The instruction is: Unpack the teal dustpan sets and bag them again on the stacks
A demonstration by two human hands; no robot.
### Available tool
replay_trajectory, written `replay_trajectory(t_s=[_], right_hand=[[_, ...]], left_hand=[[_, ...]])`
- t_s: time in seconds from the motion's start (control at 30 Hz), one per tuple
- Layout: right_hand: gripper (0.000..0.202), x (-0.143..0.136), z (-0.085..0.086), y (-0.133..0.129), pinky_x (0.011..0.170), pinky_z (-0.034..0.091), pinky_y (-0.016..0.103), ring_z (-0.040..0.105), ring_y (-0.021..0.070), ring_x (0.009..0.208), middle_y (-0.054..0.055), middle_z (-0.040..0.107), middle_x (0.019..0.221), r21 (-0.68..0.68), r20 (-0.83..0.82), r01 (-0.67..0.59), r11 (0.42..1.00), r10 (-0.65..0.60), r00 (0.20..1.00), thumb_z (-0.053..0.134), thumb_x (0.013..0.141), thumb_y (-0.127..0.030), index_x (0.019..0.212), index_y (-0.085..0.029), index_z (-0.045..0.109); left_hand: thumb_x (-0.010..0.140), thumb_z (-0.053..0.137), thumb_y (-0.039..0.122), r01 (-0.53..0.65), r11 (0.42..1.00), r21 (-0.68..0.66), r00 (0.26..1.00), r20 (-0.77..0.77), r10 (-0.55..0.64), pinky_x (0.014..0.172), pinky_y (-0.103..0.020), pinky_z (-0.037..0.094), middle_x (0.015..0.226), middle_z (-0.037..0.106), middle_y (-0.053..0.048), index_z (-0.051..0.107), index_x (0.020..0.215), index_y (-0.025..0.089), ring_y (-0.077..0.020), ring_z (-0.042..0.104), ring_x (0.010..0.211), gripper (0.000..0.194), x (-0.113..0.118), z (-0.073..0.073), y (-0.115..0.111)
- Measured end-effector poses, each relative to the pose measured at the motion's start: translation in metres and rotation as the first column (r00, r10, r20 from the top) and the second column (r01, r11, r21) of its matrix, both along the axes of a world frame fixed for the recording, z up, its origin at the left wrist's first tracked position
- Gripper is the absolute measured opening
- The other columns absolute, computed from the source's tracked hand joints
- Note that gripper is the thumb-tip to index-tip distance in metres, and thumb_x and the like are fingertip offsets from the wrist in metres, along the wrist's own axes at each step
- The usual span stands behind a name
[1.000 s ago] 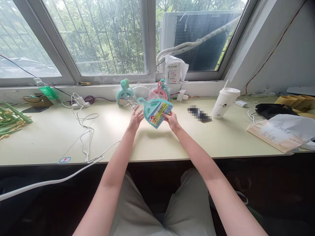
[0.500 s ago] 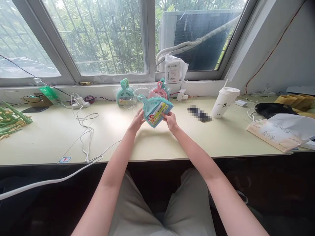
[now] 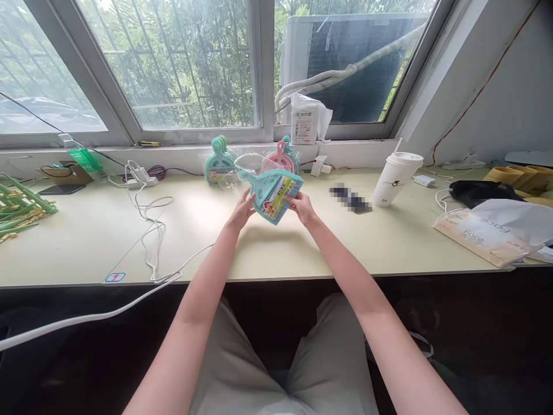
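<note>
A teal mini dustpan-and-brush set (image 3: 276, 193) with a yellow printed label is held tilted above the table, its handle pointing to the upper left. My left hand (image 3: 242, 210) grips its lower left edge near the handle. On the opposite side, my right hand (image 3: 301, 208) pinches the bristle-side edge. Behind it stand a stack of similar teal and yellow-green sets (image 3: 219, 161) on the left and a pink set (image 3: 280, 157) in front of teal ones on the right. Clear plastic wrap (image 3: 231, 181) lies between these stacks.
White cables (image 3: 154, 230) run across the pale table (image 3: 367, 248) at left. To the right are a white cup with a straw (image 3: 392, 180), a blurred dark object (image 3: 351, 199) and a tissue pack (image 3: 488, 233). Green stalks (image 3: 21, 204) lie far left.
The dustpan set has turned very slightly in my hands, which keep their hold on it. The view has shifted a little; nothing else has moved.
</note>
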State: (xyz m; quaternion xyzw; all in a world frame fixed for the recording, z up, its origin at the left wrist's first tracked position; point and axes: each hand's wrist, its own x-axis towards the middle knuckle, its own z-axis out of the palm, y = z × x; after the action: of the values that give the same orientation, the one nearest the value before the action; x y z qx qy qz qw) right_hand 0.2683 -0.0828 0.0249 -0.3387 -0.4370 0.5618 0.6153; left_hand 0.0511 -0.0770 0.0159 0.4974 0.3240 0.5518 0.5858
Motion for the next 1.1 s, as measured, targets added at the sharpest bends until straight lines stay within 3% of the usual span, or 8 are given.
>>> replay_trajectory(t_s=[0.2, 0.43, 0.6, 0.67, 0.73, 0.8, 0.93, 1.1], right_hand=[[0.020, -0.007, -0.005, -0.001, 0.097, 0.058, 0.043, 0.070, 0.0219, 0.098, 0.004, 0.076, 0.095, 0.005, -0.134, 0.108, 0.994, -0.106, 0.985, 0.082, 0.070, -0.019, 0.083, -0.018, 0.067], [0.020, -0.011, -0.006, -0.003, 0.097, 0.058, 0.042, 0.070, 0.0221, 0.098, 0.006, 0.075, 0.096, -0.006, -0.125, 0.084, 0.996, -0.084, 0.989, 0.080, 0.070, -0.018, 0.084, -0.017, 0.066], [0.017, -0.013, -0.005, -0.005, 0.097, 0.058, 0.039, 0.071, 0.0210, 0.100, 0.005, 0.075, 0.096, 0.004, -0.194, 0.164, 0.987, -0.160, 0.968, 0.077, 0.073, -0.018, 0.085, -0.018, 0.065], [0.015, -0.013, -0.004, -0.006, 0.096, 0.058, 0.037, 0.071, 0.0198, 0.098, 0.004, 0.075, 0.095, -0.009, -0.223, 0.164, 0.986, -0.162, 0.961, 0.075, 0.074, -0.016, 0.086, -0.018, 0.064], [0.015, -0.013, -0.004, -0.006, 0.095, 0.059, 0.036, 0.072, 0.0181, 0.093, 0.003, 0.075, 0.093, -0.036, -0.249, 0.152, 0.988, -0.156, 0.956, 0.073, 0.074, -0.012, 0.085, -0.018, 0.065], [0.015, -0.013, -0.003, -0.006, 0.094, 0.060, 0.035, 0.072, 0.0168, 0.088, 0.003, 0.075, 0.091, -0.062, -0.262, 0.126, 0.990, -0.138, 0.955, 0.071, 0.074, -0.009, 0.084, -0.017, 0.065], [0.017, -0.014, -0.001, -0.006, 0.094, 0.060, 0.034, 0.072, 0.0174, 0.089, 0.003, 0.076, 0.089, -0.057, -0.244, 0.034, 0.998, -0.047, 0.969, 0.074, 0.073, -0.008, 0.084, -0.017, 0.066], [0.018, -0.014, -0.002, -0.007, 0.094, 0.060, 0.035, 0.073, 0.0186, 0.090, 0.003, 0.076, 0.090, -0.029, -0.223, -0.018, 0.999, 0.011, 0.975, 0.077, 0.071, -0.012, 0.084, -0.018, 0.067]], left_hand=[[0.080, 0.072, 0.052, 0.197, 0.979, -0.060, 0.971, -0.125, -0.203, 0.096, -0.042, 0.051, 0.119, 0.070, -0.013, 0.065, 0.121, 0.019, -0.0271, 0.066, 0.110, 0.054, 0.016, -0.001, -0.010], [0.079, 0.072, 0.051, 0.158, 0.987, -0.015, 0.983, -0.097, -0.159, 0.102, -0.045, 0.048, 0.128, 0.066, -0.013, 0.061, 0.128, 0.021, -0.0324, 0.059, 0.123, 0.058, 0.024, 0.003, -0.014], [0.085, 0.066, 0.052, 0.410, 0.905, -0.109, 0.901, -0.105, -0.421, 0.102, -0.049, 0.047, 0.134, 0.063, -0.012, 0.058, 0.135, 0.026, -0.0316, 0.061, 0.122, 0.057, 0.036, 0.007, -0.025], [0.087, 0.062, 0.053, 0.375, 0.923, -0.090, 0.925, -0.029, -0.379, 0.104, -0.049, 0.046, 0.135, 0.063, -0.010, 0.059, 0.134, 0.027, -0.0311, 0.058, 0.125, 0.053, 0.038, 0.007, -0.024], [0.088, 0.059, 0.054, 0.233, 0.972, -0.036, 0.968, 0.099, -0.229, 0.107, -0.047, 0.043, 0.131, 0.065, -0.008, 0.061, 0.130, 0.026, -0.0299, 0.055, 0.129, 0.051, 0.036, 0.009, -0.021], [0.088, 0.053, 0.061, 0.135, 0.991, -0.015, 0.962, 0.241, -0.128, 0.110, -0.046, 0.041, 0.127, 0.067, -0.008, 0.062, 0.129, 0.023, -0.0296, 0.053, 0.131, 0.057, 0.028, 0.011, -0.017], [0.083, 0.029, 0.083, 0.101, 0.995, -0.003, 0.876, 0.475, -0.087, 0.107, -0.049, 0.043, 0.132, 0.063, -0.011, 0.057, 0.134, 0.023, -0.0317, 0.051, 0.132, 0.084, 0.013, 0.021, -0.017], [0.081, 0.022, 0.085, 0.096, 0.995, 0.007, 0.848, 0.523, -0.085, 0.105, -0.053, 0.043, 0.140, 0.057, -0.014, 0.051, 0.141, 0.023, -0.0343, 0.046, 0.136, 0.090, 0.004, 0.035, -0.028]])
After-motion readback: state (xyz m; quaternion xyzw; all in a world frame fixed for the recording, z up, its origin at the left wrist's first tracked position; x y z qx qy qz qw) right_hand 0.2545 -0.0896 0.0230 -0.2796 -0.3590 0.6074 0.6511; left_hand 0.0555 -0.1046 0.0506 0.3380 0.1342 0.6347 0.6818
